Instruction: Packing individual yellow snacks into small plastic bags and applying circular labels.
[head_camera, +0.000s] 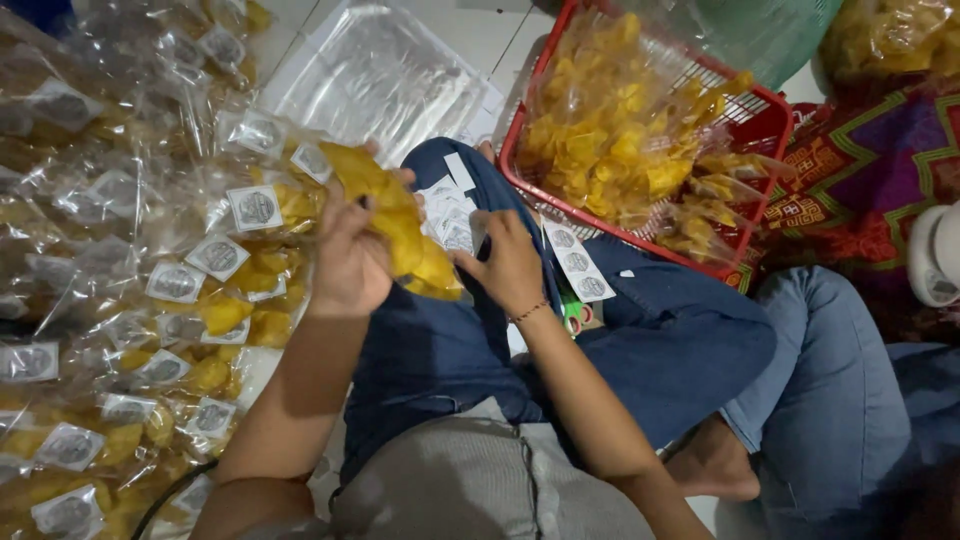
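Note:
My left hand (350, 255) grips a clear bag of yellow chips (405, 230), held above my lap. My right hand (510, 265) rests beside the bag on a sheet of round stickers (448, 215) lying on my blue-jeaned knee; its fingertips pinch at the sheet, though whether a sticker is between them I cannot tell. A strip of the same stickers (578, 262) lies on my thigh to the right of that hand. Green-handled scissors (574, 315) peek out under my right wrist.
A heap of sealed, stickered chip bags (150, 270) fills the left side. A red wire basket (765, 125) holding chip bags sits ahead at right. A stack of empty clear bags (385, 70) lies ahead. Patterned cloth (870, 170) is at right.

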